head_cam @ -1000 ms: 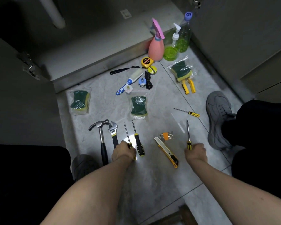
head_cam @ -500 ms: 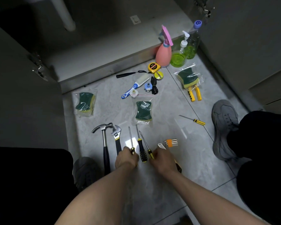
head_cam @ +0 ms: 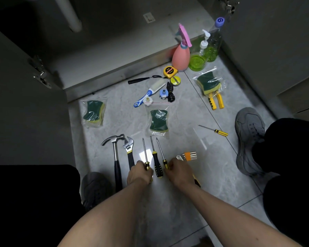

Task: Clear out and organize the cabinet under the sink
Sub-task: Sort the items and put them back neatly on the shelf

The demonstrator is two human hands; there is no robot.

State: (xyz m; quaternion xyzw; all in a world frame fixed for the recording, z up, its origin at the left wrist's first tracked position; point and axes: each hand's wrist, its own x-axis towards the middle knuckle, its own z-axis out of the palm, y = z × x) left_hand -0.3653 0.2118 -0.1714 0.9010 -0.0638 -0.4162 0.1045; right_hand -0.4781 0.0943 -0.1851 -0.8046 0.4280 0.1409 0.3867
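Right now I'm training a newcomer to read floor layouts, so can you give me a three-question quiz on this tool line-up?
1. True or false: the hammer lies at the left end of the tool row.
2. How many bagged sponges lie on the floor tiles?
A. one
B. two
C. three
3. Fill in: the left hand and the right hand each hold a ____ by its handle.

Key:
1. True; the adjustable wrench comes next.
2. C: a left sponge bag, a middle sponge bag and a right sponge bag.
3. Screwdriver: the left screwdriver and the right screwdriver, with a black-handled one between them.
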